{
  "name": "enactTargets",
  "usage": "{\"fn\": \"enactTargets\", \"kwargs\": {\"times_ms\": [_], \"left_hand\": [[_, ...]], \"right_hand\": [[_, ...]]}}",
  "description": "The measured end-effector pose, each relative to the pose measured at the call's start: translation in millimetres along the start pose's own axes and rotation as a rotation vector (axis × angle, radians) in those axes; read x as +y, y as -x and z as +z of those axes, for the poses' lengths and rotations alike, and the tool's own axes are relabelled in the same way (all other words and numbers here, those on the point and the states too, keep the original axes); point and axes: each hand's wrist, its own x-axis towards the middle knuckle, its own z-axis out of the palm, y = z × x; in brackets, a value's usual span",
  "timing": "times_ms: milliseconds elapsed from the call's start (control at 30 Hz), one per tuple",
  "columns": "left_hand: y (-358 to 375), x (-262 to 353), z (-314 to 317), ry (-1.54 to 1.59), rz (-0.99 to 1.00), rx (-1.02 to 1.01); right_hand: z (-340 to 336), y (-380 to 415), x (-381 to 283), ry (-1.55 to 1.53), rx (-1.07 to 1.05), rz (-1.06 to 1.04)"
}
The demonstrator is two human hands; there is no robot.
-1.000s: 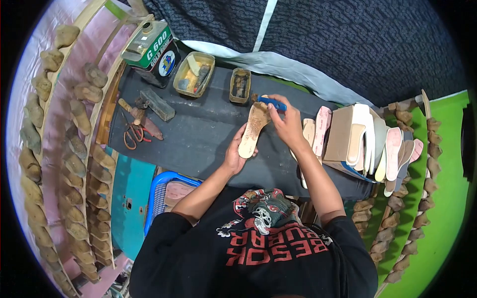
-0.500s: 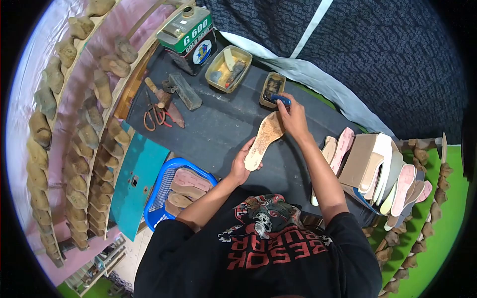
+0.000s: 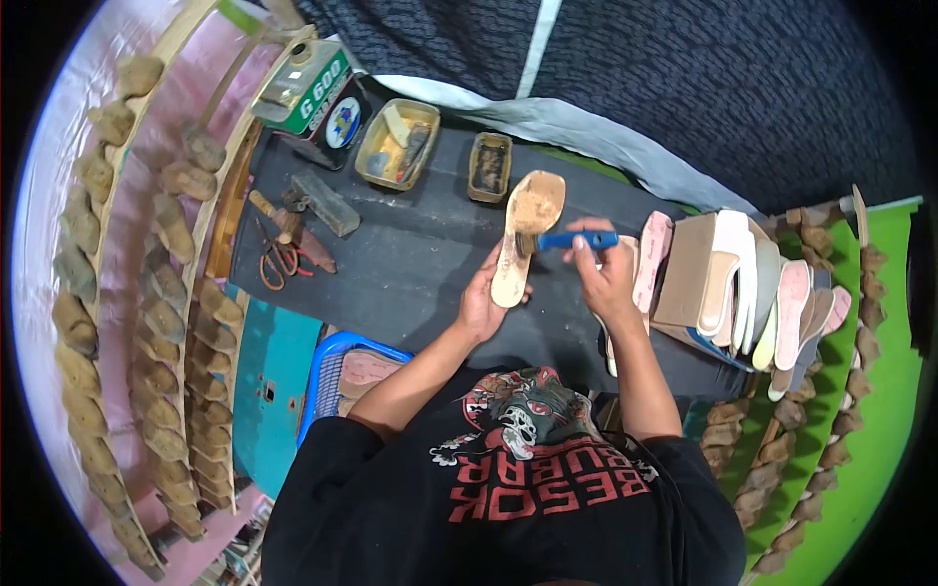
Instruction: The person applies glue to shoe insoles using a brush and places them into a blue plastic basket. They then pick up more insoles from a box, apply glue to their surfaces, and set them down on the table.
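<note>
My left hand (image 3: 486, 299) is closed around the narrow lower end of a pale shoe insole (image 3: 534, 210), which is held up over the dark table. The insole's broad end is brownish and mottled. In my right hand (image 3: 606, 278) is a blue-handled brush (image 3: 578, 239), its tip against the middle of the insole. Above the insole stands a small rectangular tub (image 3: 490, 167) with dark residue inside.
A green G 600 can (image 3: 311, 103), a larger tub with tools (image 3: 398, 145), scissors (image 3: 278, 260) and a knife (image 3: 315, 250) lie leftward. A cardboard box (image 3: 684, 272) with several insoles stands right; a blue basket (image 3: 315, 381) is lower left.
My right hand has moved away from the small tub and down to the right, bringing the brush onto the insole. The insole is now more upright. The whole view has shifted.
</note>
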Motion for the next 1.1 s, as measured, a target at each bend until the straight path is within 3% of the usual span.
{"fn": "enactTargets", "kwargs": {"times_ms": [100, 233, 333, 367, 467, 500, 733, 867, 1100], "left_hand": [[-13, 2, 18, -0.024, -0.036, -0.104], [-22, -3, 42, -0.013, -0.052, -0.067], [-31, -11, 45, -0.001, -0.090, -0.125], [-31, -15, 46, -0.009, -0.102, -0.132], [-31, -19, 50, -0.029, -0.121, -0.161], [-31, -19, 51, -0.036, -0.122, -0.176], [-38, -20, 69, -0.103, -0.027, -0.100], [-32, -17, 69, -0.145, -0.082, -0.184], [-36, -21, 68, -0.083, -0.017, -0.164]], "right_hand": [[-13, 32, -3, 0.099, 0.027, -0.004], [-18, 57, -15, 0.211, 0.086, 0.063], [-21, 66, -26, 0.298, 0.085, -0.105], [-25, 68, -26, 0.321, 0.094, -0.067], [-38, 65, -11, 0.318, 0.267, -0.053], [-42, 65, -21, 0.297, 0.267, 0.020], [-37, 84, -32, 0.432, 0.150, -0.218], [-42, 73, -33, 0.452, 0.222, -0.174], [-27, 81, -44, 0.478, 0.061, -0.238]]}}
